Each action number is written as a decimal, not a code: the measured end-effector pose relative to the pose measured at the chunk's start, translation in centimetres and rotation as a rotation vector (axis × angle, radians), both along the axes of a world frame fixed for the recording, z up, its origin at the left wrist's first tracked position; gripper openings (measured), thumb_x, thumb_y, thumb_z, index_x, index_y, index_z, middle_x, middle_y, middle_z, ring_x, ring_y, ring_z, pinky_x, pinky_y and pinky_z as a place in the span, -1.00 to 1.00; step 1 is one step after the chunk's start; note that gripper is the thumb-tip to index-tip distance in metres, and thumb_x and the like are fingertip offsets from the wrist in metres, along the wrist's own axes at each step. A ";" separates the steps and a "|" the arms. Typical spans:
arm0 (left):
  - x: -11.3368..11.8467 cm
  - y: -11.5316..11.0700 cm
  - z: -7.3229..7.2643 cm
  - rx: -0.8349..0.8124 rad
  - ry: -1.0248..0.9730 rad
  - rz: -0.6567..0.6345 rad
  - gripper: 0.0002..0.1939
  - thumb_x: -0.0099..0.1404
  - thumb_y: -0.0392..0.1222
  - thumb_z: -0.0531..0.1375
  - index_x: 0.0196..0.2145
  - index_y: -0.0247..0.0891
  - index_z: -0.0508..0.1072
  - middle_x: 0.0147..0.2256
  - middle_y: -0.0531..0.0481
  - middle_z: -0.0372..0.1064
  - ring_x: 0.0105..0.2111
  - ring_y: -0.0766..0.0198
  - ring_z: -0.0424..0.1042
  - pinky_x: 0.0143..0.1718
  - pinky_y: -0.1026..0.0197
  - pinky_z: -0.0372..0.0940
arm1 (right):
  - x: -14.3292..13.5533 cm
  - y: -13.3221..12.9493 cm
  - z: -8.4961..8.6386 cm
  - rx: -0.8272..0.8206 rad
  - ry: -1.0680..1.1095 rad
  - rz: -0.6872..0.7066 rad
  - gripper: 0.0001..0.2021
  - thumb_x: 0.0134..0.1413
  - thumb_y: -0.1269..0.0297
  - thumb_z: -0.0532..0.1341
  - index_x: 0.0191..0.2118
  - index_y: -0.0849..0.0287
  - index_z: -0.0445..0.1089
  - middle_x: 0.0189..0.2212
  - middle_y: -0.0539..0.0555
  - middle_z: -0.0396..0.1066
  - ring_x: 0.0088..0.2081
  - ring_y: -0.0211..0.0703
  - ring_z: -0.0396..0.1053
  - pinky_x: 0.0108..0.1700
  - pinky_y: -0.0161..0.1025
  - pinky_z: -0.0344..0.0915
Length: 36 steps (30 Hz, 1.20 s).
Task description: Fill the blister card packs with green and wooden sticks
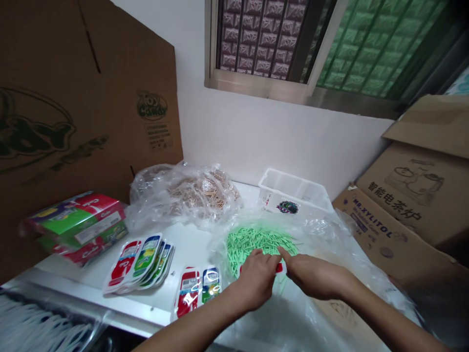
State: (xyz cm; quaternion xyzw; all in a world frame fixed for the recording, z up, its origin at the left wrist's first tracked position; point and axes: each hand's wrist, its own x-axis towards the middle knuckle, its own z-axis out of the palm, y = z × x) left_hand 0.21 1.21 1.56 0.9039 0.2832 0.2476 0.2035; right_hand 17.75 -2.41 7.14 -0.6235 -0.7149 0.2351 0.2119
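Observation:
My left hand (pixel 257 279) and my right hand (pixel 314 275) meet over the front of a heap of thin, short green sticks (pixel 256 244), which lies on clear plastic. Between them is a flat pack with a red and white label (pixel 281 268); the fingers cover most of it. Both hands are closed around its edges. Left of my left hand, two flat packs lie side by side, one red (pixel 188 293) and one blue and green (pixel 211 285). Farther left, a fanned stack of similar flat packs (pixel 141 261) rests on the table.
Behind are a clear bag of brown sticks (pixel 203 193) and a white plastic basket (pixel 293 193). Colourful wrapped boxes (pixel 80 222) sit at the left, before a large carton (pixel 128 98). Cardboard boxes (pixel 388 230) stand at the right. The white table (pixel 190 239) meets the wall.

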 end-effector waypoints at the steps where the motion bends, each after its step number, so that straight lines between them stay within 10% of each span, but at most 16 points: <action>1: 0.1 -0.3 0.1 -0.017 0.041 0.000 -0.76 0.15 -0.33 0.05 -0.19 -0.29 0.33 -0.34 -0.18 0.43 -0.35 0.07 0.39 -0.18 0.03 0.18 | -0.3 0.2 0.0 -0.023 -0.046 0.036 -0.48 -0.34 0.48 0.22 -0.08 0.18 0.44 -0.63 0.04 0.46 -0.59 -0.15 0.36 -0.55 -0.34 0.12; 8: -0.4 -1.0 0.0 -0.358 -0.150 0.007 -0.78 0.35 -0.13 -0.12 -0.33 -0.21 0.25 -0.45 -0.03 0.34 -0.48 0.24 0.29 -0.46 0.26 0.08 | -0.3 1.1 1.4 -0.050 -0.076 0.195 -0.44 -0.14 0.39 0.17 0.10 0.10 0.26 -0.04 0.14 0.41 -0.07 0.01 0.35 -0.08 -0.17 0.23; 18: -0.3 0.1 -1.2 -1.024 -0.660 -0.025 -0.75 0.22 -0.02 0.09 -0.39 -0.27 0.36 -0.50 0.05 0.26 -0.53 0.36 0.18 -0.46 0.32 0.12 | -2.4 1.7 -2.3 -0.122 0.489 -0.049 -0.77 0.03 0.20 0.15 -0.20 0.19 0.33 -0.54 -0.08 0.30 -0.48 -0.27 0.25 -0.41 -0.34 0.16; 22: -0.6 -0.1 -2.1 -1.134 -0.710 -0.020 -0.70 0.14 0.06 0.16 -0.43 -0.28 0.39 -0.54 0.05 0.26 -0.53 0.34 0.23 -0.42 0.29 0.17 | -2.9 1.5 -3.4 -0.134 0.570 -0.060 -0.77 0.01 0.16 0.16 -0.51 0.21 0.34 -0.61 -0.09 0.23 -0.53 -0.32 0.15 -0.46 -0.36 0.07; 36: -1.0 -0.1 -2.8 -1.153 -0.781 0.002 -0.60 0.14 0.10 0.17 -0.28 -0.33 0.41 -0.47 0.02 0.31 -0.48 0.33 0.28 -0.38 0.28 0.22 | -4.2 0.6 -3.2 -0.018 0.505 -0.142 -0.82 0.06 0.18 0.12 -0.40 0.18 0.36 -0.49 -0.03 0.34 -0.42 -0.23 0.26 -0.37 -0.34 0.17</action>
